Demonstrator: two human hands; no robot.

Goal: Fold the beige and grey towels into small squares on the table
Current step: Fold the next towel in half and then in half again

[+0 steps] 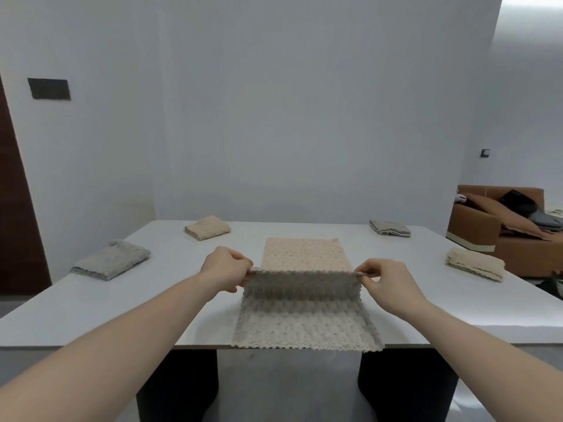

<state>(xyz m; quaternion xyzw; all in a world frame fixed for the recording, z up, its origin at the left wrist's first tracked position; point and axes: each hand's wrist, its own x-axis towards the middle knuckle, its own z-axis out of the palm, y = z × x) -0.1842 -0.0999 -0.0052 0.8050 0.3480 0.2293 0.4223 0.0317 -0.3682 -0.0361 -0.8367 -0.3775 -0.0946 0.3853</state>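
A beige towel [306, 254] lies lengthwise across the middle of the white table [91, 306], its near end hanging slightly over the front edge. My left hand [227, 271] pinches the left corner of a raised fold. My right hand [385, 283] pinches the right corner. The lifted edge hangs a little above the towel's middle, its greyer underside facing me. Folded towels sit around the table: a grey one [112, 263] at the left, a beige one [207, 228] at the back left, a grey one [390, 228] at the back right, and a beige one [475, 264] at the right.
A white wall stands right behind the table's far edge. An orange sofa [499, 236] with dark items on it is off to the right. A dark door [15, 208] runs along the left side. Dark table supports stand below the front edge.
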